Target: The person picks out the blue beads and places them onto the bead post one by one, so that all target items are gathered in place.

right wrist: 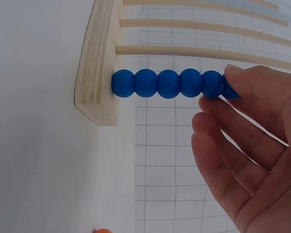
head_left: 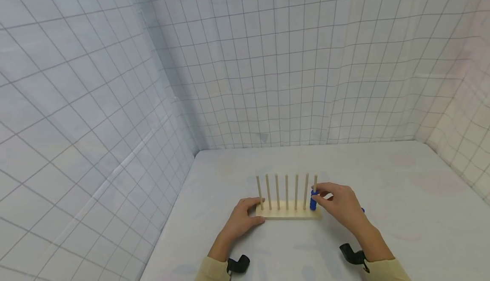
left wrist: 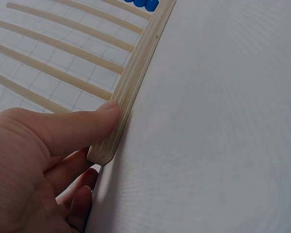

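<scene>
A pale wooden peg rack (head_left: pixel 289 215) stands on the white surface, its row of thin upright pegs (head_left: pixel 286 191) fixed in a flat base. My left hand (head_left: pixel 241 219) grips the base's left end, thumb along the front edge (left wrist: pixel 104 141) and fingers behind it. Several round blue beads (right wrist: pixel 168 84) are stacked on the rightmost peg, the lowest against the base. With thumb and forefinger, my right hand (head_left: pixel 340 204) pinches the topmost bead (right wrist: pixel 229 87), which the fingertips partly cover. The other pegs in view carry no beads.
Beyond my right hand, a small blue object (head_left: pixel 363 210) peeks out on the table. An orange thing (right wrist: pixel 103 230) shows at the bottom edge of the right wrist view. Grid-patterned white sheets (head_left: pixel 268 59) hang behind and at both sides of the table (head_left: pixel 383 174).
</scene>
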A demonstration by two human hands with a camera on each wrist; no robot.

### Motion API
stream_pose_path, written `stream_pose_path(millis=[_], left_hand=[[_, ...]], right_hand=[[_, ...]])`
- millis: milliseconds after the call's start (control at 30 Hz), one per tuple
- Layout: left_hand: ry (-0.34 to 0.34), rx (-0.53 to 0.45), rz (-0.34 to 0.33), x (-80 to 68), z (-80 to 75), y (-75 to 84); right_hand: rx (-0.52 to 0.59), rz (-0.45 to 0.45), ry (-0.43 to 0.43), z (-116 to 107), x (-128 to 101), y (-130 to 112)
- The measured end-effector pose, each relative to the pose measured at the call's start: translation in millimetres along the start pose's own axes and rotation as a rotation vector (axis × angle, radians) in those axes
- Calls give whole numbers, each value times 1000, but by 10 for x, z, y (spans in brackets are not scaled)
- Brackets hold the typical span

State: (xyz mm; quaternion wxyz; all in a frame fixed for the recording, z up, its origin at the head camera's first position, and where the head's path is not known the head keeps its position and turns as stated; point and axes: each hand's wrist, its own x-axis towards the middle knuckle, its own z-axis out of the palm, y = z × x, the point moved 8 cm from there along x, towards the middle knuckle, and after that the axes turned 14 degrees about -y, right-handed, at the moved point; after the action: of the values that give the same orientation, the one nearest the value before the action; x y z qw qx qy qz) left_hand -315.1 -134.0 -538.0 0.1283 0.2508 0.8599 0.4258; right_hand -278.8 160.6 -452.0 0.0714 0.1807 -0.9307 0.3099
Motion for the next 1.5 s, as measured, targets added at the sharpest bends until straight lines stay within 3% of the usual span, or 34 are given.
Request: stream_pose_path(millis=[567, 1267, 1500], left_hand=[[-1, -6, -1, 8, 0, -6], [-3, 6, 19, 4, -4, -28], [-6, 1, 16, 5, -4, -19]], right_hand=[[-11, 0, 0, 10, 0, 21], [-16, -4, 2, -311, -69, 83], [-20, 48, -26, -440, -100, 182]])
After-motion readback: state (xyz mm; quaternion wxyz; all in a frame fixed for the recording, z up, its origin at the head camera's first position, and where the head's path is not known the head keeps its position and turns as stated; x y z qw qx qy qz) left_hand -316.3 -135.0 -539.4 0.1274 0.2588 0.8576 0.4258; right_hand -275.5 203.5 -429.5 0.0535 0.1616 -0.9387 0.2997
